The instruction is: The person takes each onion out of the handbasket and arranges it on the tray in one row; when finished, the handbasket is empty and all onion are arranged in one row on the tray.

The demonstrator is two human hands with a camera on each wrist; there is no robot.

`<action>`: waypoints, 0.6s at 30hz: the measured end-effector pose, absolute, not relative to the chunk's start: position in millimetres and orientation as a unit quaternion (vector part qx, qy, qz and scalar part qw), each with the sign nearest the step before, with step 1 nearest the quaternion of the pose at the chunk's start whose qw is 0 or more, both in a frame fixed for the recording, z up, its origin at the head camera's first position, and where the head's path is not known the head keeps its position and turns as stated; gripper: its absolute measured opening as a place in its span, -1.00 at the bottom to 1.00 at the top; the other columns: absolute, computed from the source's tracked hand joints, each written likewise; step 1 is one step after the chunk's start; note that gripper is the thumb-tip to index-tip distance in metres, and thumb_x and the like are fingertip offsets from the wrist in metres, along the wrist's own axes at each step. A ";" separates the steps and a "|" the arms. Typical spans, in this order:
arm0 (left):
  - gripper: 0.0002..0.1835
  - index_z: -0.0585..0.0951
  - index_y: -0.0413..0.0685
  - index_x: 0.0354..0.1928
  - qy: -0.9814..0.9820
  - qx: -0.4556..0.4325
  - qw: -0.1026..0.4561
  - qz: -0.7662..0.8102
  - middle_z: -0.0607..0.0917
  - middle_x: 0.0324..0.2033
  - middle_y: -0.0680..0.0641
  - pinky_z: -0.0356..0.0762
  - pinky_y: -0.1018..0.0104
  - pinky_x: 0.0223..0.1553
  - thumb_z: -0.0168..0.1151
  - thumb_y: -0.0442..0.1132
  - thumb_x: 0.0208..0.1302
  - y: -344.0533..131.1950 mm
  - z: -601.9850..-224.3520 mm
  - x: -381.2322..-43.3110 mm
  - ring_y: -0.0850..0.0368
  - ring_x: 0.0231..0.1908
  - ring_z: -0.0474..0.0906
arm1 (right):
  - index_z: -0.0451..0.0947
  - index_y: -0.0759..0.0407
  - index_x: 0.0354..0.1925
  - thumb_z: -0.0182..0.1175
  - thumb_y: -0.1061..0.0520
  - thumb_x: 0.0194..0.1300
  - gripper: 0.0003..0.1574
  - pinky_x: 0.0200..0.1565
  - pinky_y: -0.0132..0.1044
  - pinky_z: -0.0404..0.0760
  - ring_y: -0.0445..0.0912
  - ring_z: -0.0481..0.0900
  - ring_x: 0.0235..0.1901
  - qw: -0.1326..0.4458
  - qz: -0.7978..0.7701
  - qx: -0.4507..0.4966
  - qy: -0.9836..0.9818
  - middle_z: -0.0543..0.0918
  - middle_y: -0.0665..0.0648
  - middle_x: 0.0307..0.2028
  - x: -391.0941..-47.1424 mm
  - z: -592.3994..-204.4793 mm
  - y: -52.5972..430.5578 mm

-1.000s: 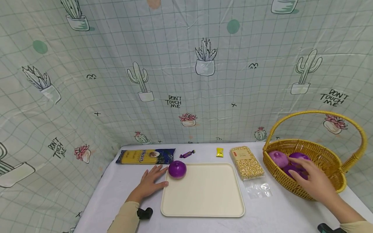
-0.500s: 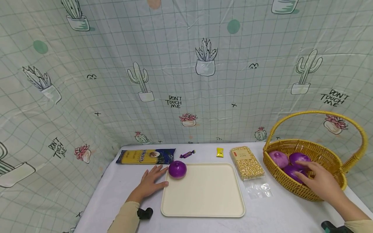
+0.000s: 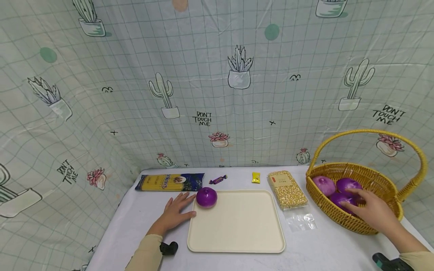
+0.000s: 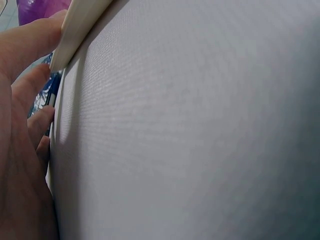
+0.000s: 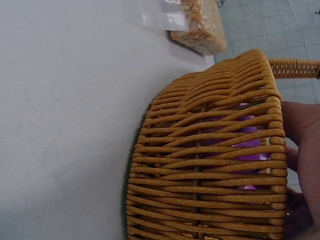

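A purple onion [image 3: 207,197] sits in the far left corner of the cream tray [image 3: 237,226]. My left hand [image 3: 173,213] lies beside the tray with fingers spread; in the left wrist view the thumb touches the tray edge [image 4: 75,35]. On the right, my right hand [image 3: 378,212] reaches over the near rim of a yellow wicker basket [image 3: 356,222]. Its thumb and fingers are parted at the right side of a dark purple onion [image 3: 340,201]. Another dark onion [image 3: 347,184] and a paler onion [image 3: 323,185] lie beside it. Basket weave hides part of this hand in the right wrist view.
Behind the tray lie a spaghetti packet [image 3: 169,182], a purple-wrapped candy [image 3: 218,179] and a small yellow packet [image 3: 255,177]. A bag of corn kernels [image 3: 287,190] lies between tray and basket. The basket handle [image 3: 367,131] arches above the basket.
My right hand first drew back to the right, uncovering more of the dark onions, then shifted slightly left again. The left hand, tray and onion on it stayed still.
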State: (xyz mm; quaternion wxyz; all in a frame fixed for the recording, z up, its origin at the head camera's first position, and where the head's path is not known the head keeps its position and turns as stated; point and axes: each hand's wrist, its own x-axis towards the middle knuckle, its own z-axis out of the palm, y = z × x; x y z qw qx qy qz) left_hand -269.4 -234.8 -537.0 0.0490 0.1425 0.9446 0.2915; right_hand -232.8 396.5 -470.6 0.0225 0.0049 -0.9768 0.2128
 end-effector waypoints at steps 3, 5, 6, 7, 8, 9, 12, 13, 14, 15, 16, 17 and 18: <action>-0.24 0.38 0.08 0.50 0.945 0.143 0.049 0.291 0.23 0.53 -0.23 -0.38 -0.34 0.50 0.28 0.17 0.33 -234.4 -535.9 -269.1 -0.30 0.55 -0.07 | 0.34 0.54 0.29 0.26 -0.31 0.38 0.01 -0.11 0.45 0.54 0.57 0.47 -0.02 0.012 0.209 0.004 -0.978 0.43 0.73 0.08 -234.9 -469.5 396.9; -0.24 0.38 0.08 0.50 0.945 0.143 0.049 0.291 0.23 0.53 -0.23 -0.38 -0.34 0.50 0.28 0.17 0.33 -234.1 -535.2 -268.9 -0.31 0.55 -0.07 | 0.33 0.54 0.29 0.26 -0.31 0.38 0.01 -0.11 0.46 0.53 0.59 0.46 0.00 0.007 0.205 0.004 -0.979 0.42 0.74 0.09 -235.8 -468.6 397.0; -0.24 0.38 0.08 0.50 0.945 0.142 0.049 0.291 0.23 0.53 -0.23 -0.38 -0.34 0.50 0.28 0.17 0.33 -233.8 -534.8 -268.7 -0.31 0.55 -0.07 | 0.33 0.53 0.30 0.25 -0.32 0.38 0.01 -0.10 0.48 0.52 0.61 0.44 0.01 0.003 0.204 0.004 -0.979 0.41 0.75 0.10 -236.3 -468.7 397.1; -0.24 0.38 0.08 0.50 0.945 0.141 0.050 0.290 0.23 0.53 -0.23 -0.38 -0.34 0.50 0.28 0.17 0.34 -233.6 -534.6 -268.6 -0.30 0.55 -0.07 | 0.32 0.53 0.30 0.24 -0.33 0.38 0.03 -0.10 0.49 0.51 0.63 0.42 0.03 -0.001 0.203 0.003 -0.979 0.39 0.76 0.12 -236.8 -468.6 397.1; -0.24 0.38 0.08 0.50 0.945 0.140 0.049 0.290 0.23 0.53 -0.23 -0.38 -0.34 0.50 0.28 0.17 0.33 -233.5 -534.6 -268.5 -0.30 0.55 -0.07 | 0.31 0.53 0.31 0.24 -0.34 0.38 0.04 -0.09 0.51 0.50 0.65 0.40 0.04 -0.005 0.203 0.003 -0.979 0.37 0.77 0.13 -237.3 -468.6 397.1; -0.24 0.38 0.08 0.50 0.946 0.139 0.050 0.289 0.23 0.53 -0.23 -0.38 -0.34 0.50 0.28 0.18 0.33 -233.4 -534.6 -268.4 -0.30 0.55 -0.07 | 0.31 0.53 0.32 0.24 -0.34 0.38 0.05 -0.08 0.52 0.49 0.66 0.38 0.05 -0.008 0.203 0.003 -0.979 0.36 0.78 0.14 -237.6 -468.7 396.9; -0.24 0.38 0.08 0.50 0.947 0.136 0.050 0.287 0.23 0.53 -0.22 -0.37 -0.33 0.50 0.28 0.18 0.33 -233.2 -535.4 -268.0 -0.30 0.55 -0.06 | 0.30 0.52 0.33 0.24 -0.35 0.37 0.06 -0.06 0.55 0.46 0.70 0.32 0.09 -0.016 0.205 0.005 -0.979 0.32 0.79 0.17 -238.4 -469.2 396.3; -0.24 0.38 0.09 0.50 0.947 0.135 0.050 0.287 0.23 0.53 -0.22 -0.37 -0.33 0.50 0.28 0.19 0.33 -233.3 -535.8 -268.1 -0.30 0.55 -0.06 | 0.30 0.52 0.33 0.25 -0.35 0.36 0.06 -0.06 0.56 0.46 0.70 0.32 0.09 -0.016 0.206 0.008 -0.978 0.33 0.79 0.17 -238.5 -469.3 395.8; -0.24 0.38 0.09 0.50 0.947 0.135 0.050 0.286 0.23 0.53 -0.22 -0.37 -0.33 0.51 0.28 0.19 0.33 -233.4 -535.9 -268.0 -0.30 0.55 -0.06 | 0.31 0.52 0.33 0.26 -0.34 0.36 0.06 -0.06 0.56 0.46 0.71 0.32 0.09 -0.017 0.206 0.009 -0.978 0.33 0.79 0.17 -238.7 -469.5 395.5; -0.23 0.38 0.09 0.50 0.948 0.135 0.050 0.285 0.23 0.53 -0.22 -0.36 -0.33 0.51 0.28 0.19 0.33 -233.4 -536.0 -267.9 -0.30 0.55 -0.05 | 0.31 0.51 0.32 0.27 -0.34 0.35 0.05 -0.06 0.56 0.46 0.71 0.32 0.09 -0.018 0.205 0.011 -0.978 0.34 0.79 0.16 -239.0 -469.8 395.2; -0.23 0.38 0.08 0.50 0.948 0.134 0.050 0.285 0.23 0.53 -0.22 -0.36 -0.33 0.51 0.28 0.19 0.33 -233.4 -536.0 -267.9 -0.30 0.55 -0.05 | 0.32 0.51 0.32 0.28 -0.33 0.34 0.05 -0.07 0.56 0.46 0.71 0.32 0.09 -0.019 0.205 0.013 -0.978 0.34 0.79 0.16 -239.4 -470.5 395.1; -0.23 0.38 0.08 0.50 0.948 0.134 0.050 0.286 0.23 0.53 -0.22 -0.36 -0.33 0.51 0.28 0.19 0.33 -233.4 -535.8 -267.9 -0.30 0.55 -0.05 | 0.32 0.51 0.32 0.29 -0.33 0.34 0.05 -0.08 0.56 0.47 0.71 0.32 0.08 -0.021 0.206 0.013 -0.978 0.35 0.78 0.15 -239.8 -471.2 395.0; -0.23 0.38 0.09 0.50 0.947 0.133 0.051 0.286 0.24 0.53 -0.22 -0.36 -0.33 0.51 0.28 0.19 0.33 -233.3 -535.5 -267.8 -0.30 0.55 -0.05 | 0.33 0.51 0.31 0.29 -0.33 0.33 0.04 -0.08 0.56 0.47 0.71 0.33 0.08 -0.021 0.205 0.015 -0.978 0.35 0.78 0.15 -240.1 -471.6 394.8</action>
